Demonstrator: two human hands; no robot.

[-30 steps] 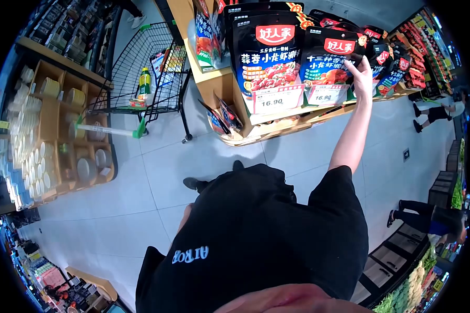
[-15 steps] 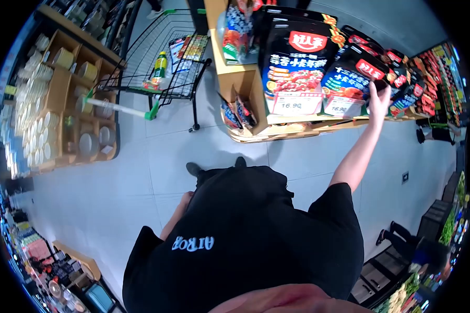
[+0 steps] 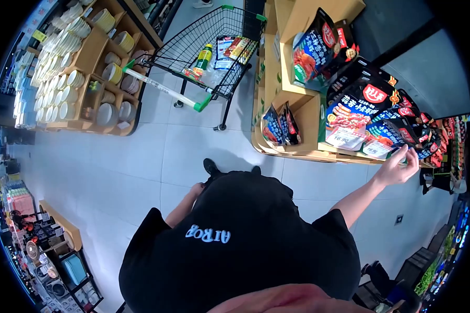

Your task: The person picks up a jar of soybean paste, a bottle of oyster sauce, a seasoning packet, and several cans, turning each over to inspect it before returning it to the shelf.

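My right hand point(image 3: 399, 166) is at the front edge of the display, beside the lower edge of a black and blue food pouch point(image 3: 389, 133). Its fingers are curled in, and what they hold, if anything, is too small to make out. Left of it stands a larger pouch point(image 3: 352, 109) with a red label, behind a price card point(image 3: 344, 139) reading 16.90. A smaller price card point(image 3: 377, 149) is closer to the hand. My left hand point(image 3: 197, 189) hangs by my waist, its fingers mostly hidden by the black shirt.
A wire cart point(image 3: 167, 55) with a green-capped yellow bottle point(image 3: 203, 57) and packets stands ahead. More pouches point(image 3: 281, 128) sit in a wooden cubby. Bowls fill a wooden shelf point(image 3: 83, 68) at left. Another person point(image 3: 384, 281) is at lower right, and someone's shoe point(image 3: 202, 4) shows beyond the cart.
The view has turned, so the cart and display appear farther right. My right hand has drawn lower, its fingers now more curled and off the pouch's front.
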